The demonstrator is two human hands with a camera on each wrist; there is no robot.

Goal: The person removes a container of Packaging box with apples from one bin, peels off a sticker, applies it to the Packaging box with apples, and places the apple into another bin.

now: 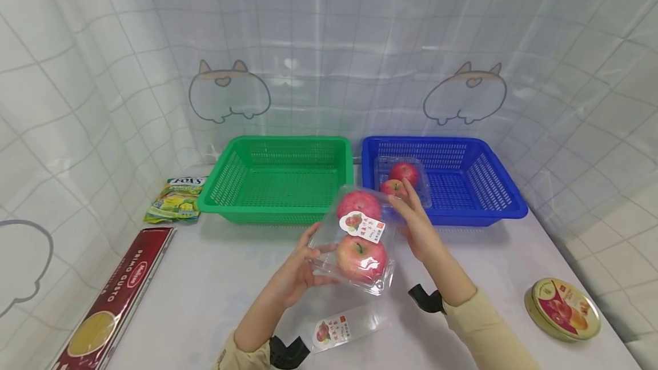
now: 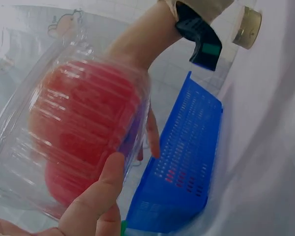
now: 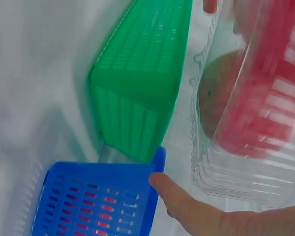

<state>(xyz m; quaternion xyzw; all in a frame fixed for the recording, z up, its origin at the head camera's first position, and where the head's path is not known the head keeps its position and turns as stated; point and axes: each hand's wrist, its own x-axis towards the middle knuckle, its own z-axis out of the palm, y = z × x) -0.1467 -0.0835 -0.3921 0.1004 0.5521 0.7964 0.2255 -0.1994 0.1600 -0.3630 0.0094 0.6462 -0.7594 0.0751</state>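
Note:
A clear plastic pack with two red apples [image 1: 360,238] hangs above the table between both hands. My left hand [image 1: 307,256] grips its left edge, thumb on the front. In the left wrist view the thumb [image 2: 96,196] presses on the pack [image 2: 78,132]. My right hand [image 1: 412,217] lies flat against the pack's right side with its fingers straight. In the right wrist view the pack [image 3: 250,123] is close by the right hand [image 3: 187,206]. Behind the pack stand a green basket [image 1: 277,210] and a blue basket [image 1: 462,217], which holds a second apple pack [image 1: 403,179].
A long red spaghetti box [image 1: 118,296] and a green candy bag [image 1: 177,201] lie at the left. A round tin [image 1: 562,308] sits near the right edge. A labelled clear wrapper [image 1: 344,327] lies under the hands. A checked curtain closes in the back and sides.

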